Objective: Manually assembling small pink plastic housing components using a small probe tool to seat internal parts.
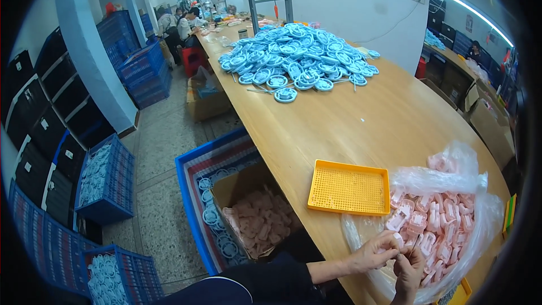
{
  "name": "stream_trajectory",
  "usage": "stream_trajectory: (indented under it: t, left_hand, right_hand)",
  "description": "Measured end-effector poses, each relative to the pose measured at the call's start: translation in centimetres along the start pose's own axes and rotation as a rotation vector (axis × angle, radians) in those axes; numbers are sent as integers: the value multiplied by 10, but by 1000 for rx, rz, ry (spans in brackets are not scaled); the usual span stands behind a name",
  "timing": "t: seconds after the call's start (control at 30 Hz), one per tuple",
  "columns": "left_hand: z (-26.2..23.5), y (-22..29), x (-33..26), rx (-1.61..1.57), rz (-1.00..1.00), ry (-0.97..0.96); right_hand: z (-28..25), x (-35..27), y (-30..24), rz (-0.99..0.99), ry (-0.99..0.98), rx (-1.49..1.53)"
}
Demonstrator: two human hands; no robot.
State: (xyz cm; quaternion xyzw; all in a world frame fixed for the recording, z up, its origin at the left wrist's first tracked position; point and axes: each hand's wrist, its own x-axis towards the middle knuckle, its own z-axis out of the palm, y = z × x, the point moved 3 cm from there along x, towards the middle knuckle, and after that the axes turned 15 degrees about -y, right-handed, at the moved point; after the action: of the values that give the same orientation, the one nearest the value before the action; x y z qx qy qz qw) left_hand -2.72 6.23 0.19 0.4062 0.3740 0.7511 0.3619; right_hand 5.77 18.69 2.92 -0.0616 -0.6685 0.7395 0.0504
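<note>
Wooden table, well laden

Left hand pinches a pale piece; the right hand's fingers bend inward, whether gripping I cannot tell. From the hands, pink parts in a clear bag lie at two o'clock, a yellow tray at eleven, blue parts farther that way.

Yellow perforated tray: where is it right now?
In the head view, the yellow perforated tray sits right of centre on the wooden table, beside the clear plastic bag of pink plastic parts.
</note>
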Motion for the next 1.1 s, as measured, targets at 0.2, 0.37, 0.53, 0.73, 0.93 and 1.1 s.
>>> stream_trajectory:
  t: [0.2,0.37,0.53,0.73,0.93,1.1]
  left_hand:
    - [3,2,-5,162,136,40]
    - [7,1,-8,138,71,12]
    - [9,3,-8,389,89,-30]
    - [-4,23,-14,-108,-73,35]
    - [1,22,-13,-444,-252,-35]
    - [1,16,-19,-502,-263,-51]
  right_hand:
    - [2,-3,4,-8,11,-38]
    - [4,-10,-2,-8,-33,-33]
    - [12,-16,-19,48,-52,-188]
    - [18,9,-33,7,-106,-457]
    - [7,4,-31,-144,-24,-608]
    - [15,2,-35,-159,-41,-877]
